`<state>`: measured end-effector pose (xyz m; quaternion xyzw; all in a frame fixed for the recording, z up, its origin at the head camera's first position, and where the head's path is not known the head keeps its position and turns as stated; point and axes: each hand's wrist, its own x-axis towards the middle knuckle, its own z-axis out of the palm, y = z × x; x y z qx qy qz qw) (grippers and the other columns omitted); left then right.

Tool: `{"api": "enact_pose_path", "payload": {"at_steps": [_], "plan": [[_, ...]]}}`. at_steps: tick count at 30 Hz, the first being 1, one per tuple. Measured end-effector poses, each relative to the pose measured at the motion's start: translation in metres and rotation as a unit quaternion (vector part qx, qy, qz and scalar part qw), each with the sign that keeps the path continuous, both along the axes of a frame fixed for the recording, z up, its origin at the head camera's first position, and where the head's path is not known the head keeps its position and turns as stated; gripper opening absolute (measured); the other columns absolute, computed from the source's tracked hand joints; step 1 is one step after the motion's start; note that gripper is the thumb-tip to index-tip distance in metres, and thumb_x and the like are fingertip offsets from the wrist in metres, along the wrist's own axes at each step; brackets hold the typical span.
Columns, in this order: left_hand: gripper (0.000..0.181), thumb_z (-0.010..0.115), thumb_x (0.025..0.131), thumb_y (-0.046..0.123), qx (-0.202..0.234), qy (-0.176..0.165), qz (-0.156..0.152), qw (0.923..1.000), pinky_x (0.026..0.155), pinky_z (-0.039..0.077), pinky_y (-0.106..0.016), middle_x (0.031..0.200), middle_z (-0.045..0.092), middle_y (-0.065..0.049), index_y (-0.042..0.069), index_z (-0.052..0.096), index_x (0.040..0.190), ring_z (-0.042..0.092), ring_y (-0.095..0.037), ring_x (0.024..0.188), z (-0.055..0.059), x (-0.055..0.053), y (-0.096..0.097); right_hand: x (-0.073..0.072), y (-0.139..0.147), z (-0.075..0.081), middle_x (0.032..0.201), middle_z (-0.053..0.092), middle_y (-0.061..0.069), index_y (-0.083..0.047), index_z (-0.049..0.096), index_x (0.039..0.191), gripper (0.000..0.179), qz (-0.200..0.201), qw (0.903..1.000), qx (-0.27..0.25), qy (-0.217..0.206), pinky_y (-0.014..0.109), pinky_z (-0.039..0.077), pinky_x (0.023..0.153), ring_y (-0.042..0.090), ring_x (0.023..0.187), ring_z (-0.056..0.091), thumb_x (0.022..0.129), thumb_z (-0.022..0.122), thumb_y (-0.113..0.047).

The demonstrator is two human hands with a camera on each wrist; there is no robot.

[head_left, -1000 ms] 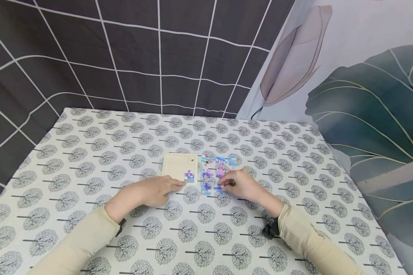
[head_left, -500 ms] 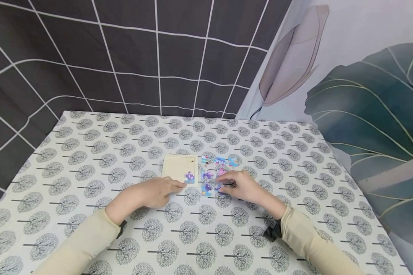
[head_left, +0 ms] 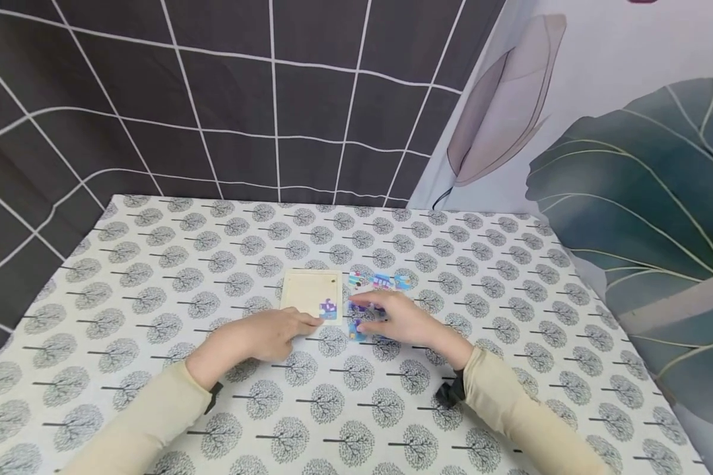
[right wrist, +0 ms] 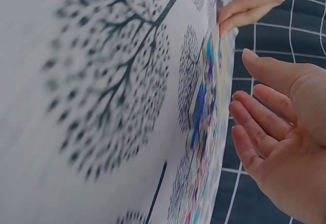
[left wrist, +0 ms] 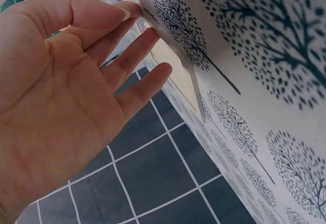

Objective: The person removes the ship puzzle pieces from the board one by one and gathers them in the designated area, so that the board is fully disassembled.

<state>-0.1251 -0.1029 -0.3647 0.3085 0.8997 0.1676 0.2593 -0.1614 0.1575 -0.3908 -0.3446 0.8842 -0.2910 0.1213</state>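
Observation:
A shallow pale puzzle tray (head_left: 309, 285) lies flat on the patterned cloth, with a purple and blue jigsaw piece (head_left: 328, 309) in its near right corner. My left hand (head_left: 273, 333) reaches to the tray's near edge, fingertips by that piece. In the left wrist view, the fingers of the left hand (left wrist: 76, 81) stretch toward the tray edge (left wrist: 189, 76), the thumb against the forefinger. My right hand (head_left: 401, 320) hovers over the loose jigsaw pieces (head_left: 356, 330), hiding some. The right wrist view shows the right hand (right wrist: 285, 132) with thumb and fingers spread and nothing between them.
More colourful jigsaw pieces (head_left: 386, 280) lie to the right of the tray, beyond the right hand. The tree-print cloth (head_left: 214, 264) covers the table. A dark gridded curtain (head_left: 226, 99) hangs behind its far edge, and a leaf-print one (head_left: 642, 165) at the right.
The right hand has opened its thumb and fingers and moved left over the loose pieces toward the tray. The left hand stays at the tray's near edge.

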Motion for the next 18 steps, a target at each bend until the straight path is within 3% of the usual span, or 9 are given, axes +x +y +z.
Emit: {"api": "enact_pose_path", "payload": {"at_steps": [10,18], "plan": [[0.057,0.053,0.077,-0.008,-0.002,0.011,0.004,0.9999,0.104,0.040,-0.044,0.142,0.046,0.002,0.009,0.053,0.132,0.046,-0.025,0.124,-0.003,-0.001,0.002,-0.010,-0.026,-0.001,0.131,0.056,0.007,-0.008,0.051,0.132,0.060,0.028,0.9987,0.039,0.015,0.037,0.040,0.104,0.022,0.120,0.052,0.079,0.074,-0.022],[0.056,0.050,0.080,-0.007,0.015,-0.005,0.012,0.9998,0.106,0.037,-0.045,0.143,0.045,0.002,0.011,0.052,0.133,0.043,-0.024,0.127,-0.005,0.000,0.000,-0.017,-0.049,0.002,0.136,0.051,0.007,-0.010,0.048,0.136,0.062,0.046,0.9952,0.082,-0.024,0.037,0.038,0.106,0.023,0.123,0.048,0.080,0.073,-0.022]]}}
